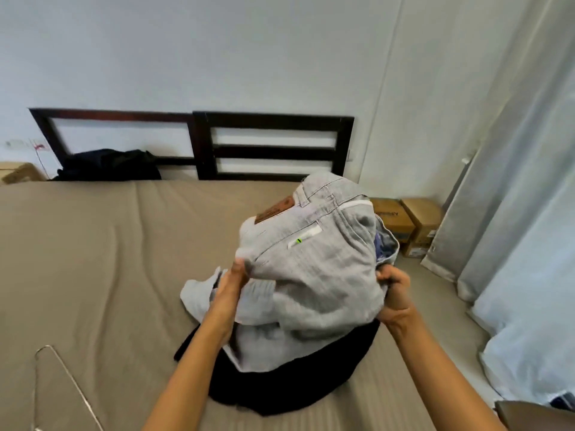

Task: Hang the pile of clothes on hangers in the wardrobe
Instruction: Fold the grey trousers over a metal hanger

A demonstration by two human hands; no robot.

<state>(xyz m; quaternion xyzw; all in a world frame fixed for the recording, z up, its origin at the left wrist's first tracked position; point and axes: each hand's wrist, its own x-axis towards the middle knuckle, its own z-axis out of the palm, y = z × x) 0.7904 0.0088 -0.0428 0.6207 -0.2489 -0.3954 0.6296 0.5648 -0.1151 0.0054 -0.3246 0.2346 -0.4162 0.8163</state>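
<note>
The pale grey trousers are held up above the bed, and their lower folds rest on a black garment at 6 o'clock. The left hand pinches the cloth at 9 o'clock, and the right hand clutches it with curled fingers at 3 o'clock. A wire hanger lies on the bed at 8 o'clock. Cardboard boxes stand at 2 o'clock.

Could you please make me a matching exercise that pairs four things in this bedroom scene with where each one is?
1. grey trousers
2. black garment
3. wire hanger
4. cardboard boxes

A. beside the curtain
B. alone on the bed, near left
C. gripped by the left hand and the right hand
D. on the bed, under the trousers

Pairs: 1-C, 2-D, 3-B, 4-A.
</note>
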